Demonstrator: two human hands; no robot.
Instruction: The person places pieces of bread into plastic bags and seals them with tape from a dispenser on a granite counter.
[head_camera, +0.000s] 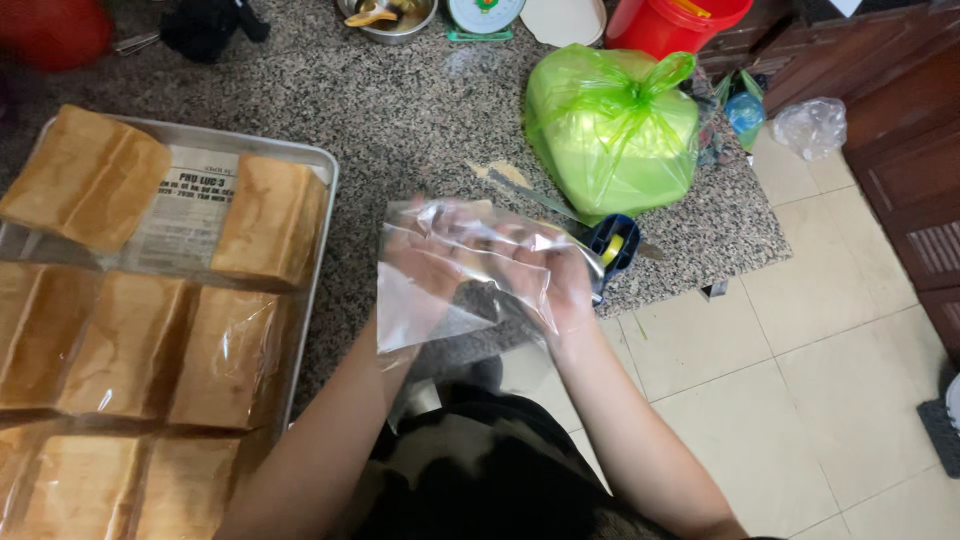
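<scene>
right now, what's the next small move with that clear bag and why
Probably spread the mouth of the clear plastic bag open. Both the left hand and right hand grip it and it looks flat, while unwrapped bread loaves sit on the metal tray beside wrapped ones.

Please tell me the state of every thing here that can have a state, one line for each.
Clear plastic bag: empty, held up by both hands.
Left hand: gripping the bag.
Right hand: gripping the bag.
Green bag: full, knotted shut.
Bread loaves: some wrapped, two bare.
Metal tray: loaded with loaves.
</scene>
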